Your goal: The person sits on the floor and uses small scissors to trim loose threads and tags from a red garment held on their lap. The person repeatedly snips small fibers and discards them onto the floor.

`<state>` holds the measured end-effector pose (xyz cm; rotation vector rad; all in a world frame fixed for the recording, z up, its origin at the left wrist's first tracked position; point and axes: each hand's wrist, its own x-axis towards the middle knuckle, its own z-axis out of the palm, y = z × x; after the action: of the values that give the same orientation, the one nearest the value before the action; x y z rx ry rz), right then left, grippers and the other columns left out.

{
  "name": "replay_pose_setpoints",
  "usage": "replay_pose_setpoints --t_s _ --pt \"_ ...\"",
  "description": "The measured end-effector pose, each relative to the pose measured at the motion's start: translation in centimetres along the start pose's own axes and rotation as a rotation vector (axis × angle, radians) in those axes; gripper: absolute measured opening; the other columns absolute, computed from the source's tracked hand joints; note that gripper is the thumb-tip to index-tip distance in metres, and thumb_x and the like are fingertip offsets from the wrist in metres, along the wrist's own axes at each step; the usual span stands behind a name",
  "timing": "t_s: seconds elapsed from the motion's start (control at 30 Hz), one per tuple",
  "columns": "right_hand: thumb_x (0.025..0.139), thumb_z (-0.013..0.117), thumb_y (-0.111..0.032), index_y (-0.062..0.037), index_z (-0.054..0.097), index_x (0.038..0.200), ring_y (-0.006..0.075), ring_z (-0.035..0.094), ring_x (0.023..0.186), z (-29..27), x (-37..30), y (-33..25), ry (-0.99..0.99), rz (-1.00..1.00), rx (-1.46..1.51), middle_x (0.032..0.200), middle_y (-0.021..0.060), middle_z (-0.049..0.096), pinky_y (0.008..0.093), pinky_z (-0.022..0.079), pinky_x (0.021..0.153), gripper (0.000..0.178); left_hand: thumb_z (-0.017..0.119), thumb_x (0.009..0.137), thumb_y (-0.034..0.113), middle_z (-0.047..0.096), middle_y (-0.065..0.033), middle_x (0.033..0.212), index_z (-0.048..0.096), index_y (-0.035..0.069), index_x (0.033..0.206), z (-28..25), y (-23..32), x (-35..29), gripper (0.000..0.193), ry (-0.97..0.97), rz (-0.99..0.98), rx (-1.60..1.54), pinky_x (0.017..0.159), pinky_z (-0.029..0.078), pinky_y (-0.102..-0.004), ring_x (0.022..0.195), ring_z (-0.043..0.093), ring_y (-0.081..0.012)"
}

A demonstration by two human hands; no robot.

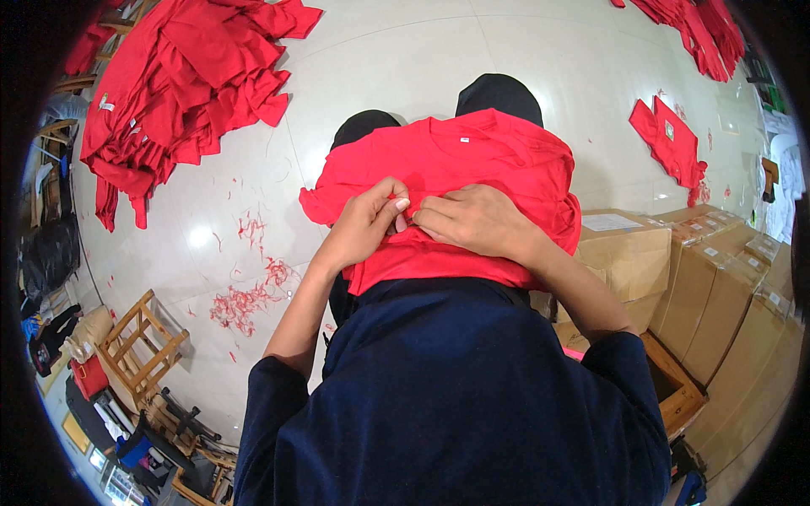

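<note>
Red shirt (498, 139) lies over the knees (500, 94), left hand (369, 221) and right hand (479, 221) pinching it between their fingers (401, 204).

Shirt (472, 152) on lap, garment pile (186, 93) on floor (380, 59) front-left, cartons (699, 287) right, stool (160, 358) left

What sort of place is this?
It looks like a garment workshop or packing room, though I can't be certain. A big heap of red garments lies on the floor, red thread scraps are scattered nearby, and cardboard boxes stand at the right.
</note>
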<state>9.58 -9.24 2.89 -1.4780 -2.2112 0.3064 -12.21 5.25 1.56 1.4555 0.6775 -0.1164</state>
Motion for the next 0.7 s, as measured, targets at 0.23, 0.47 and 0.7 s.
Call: replay_pose_setpoints --t_s 0.23,0.47,0.7 --pt "0.095 0.068 -0.019 -0.0117 0.065 0.103 0.0212 0.072 0.074 -0.28 0.1 -0.59 0.037 -0.053 -0.061 0.089 0.0043 0.064 0.0382 0.061 0.065 0.011 0.056 0.122 0.018 0.062 0.0011 0.081 0.059 0.007 0.111 -0.12 -0.25 0.66 0.016 -0.029 -0.029 -0.097 0.066 0.046 -0.0258 0.075 0.056 -0.006" --pt "0.094 0.069 -0.02 -0.0137 0.065 0.101 0.017 0.07 0.073 0.38 -0.47 -0.94 0.092 -0.097 -0.131 0.087 0.0015 0.063 0.0348 0.06 0.064 0.011 0.057 0.122 0.019 0.06 0.0023 0.079 0.059 0.007 0.11 0.0 -0.68 0.62 0.017 -0.03 -0.043 -0.082 0.065 0.045 -0.0263 0.074 0.055 -0.0057" --pt "0.093 0.069 -0.02 -0.0139 0.065 0.1 0.0158 0.069 0.072 0.34 -0.49 -1.02 0.091 -0.121 -0.159 0.085 0.0012 0.061 0.0339 0.059 0.064 0.01 0.058 0.121 0.021 0.062 0.0007 0.077 0.06 0.007 0.11 0.11 -0.4 0.57 0.018 -0.024 -0.056 -0.054 0.067 0.048 -0.0269 0.073 0.057 -0.0067"
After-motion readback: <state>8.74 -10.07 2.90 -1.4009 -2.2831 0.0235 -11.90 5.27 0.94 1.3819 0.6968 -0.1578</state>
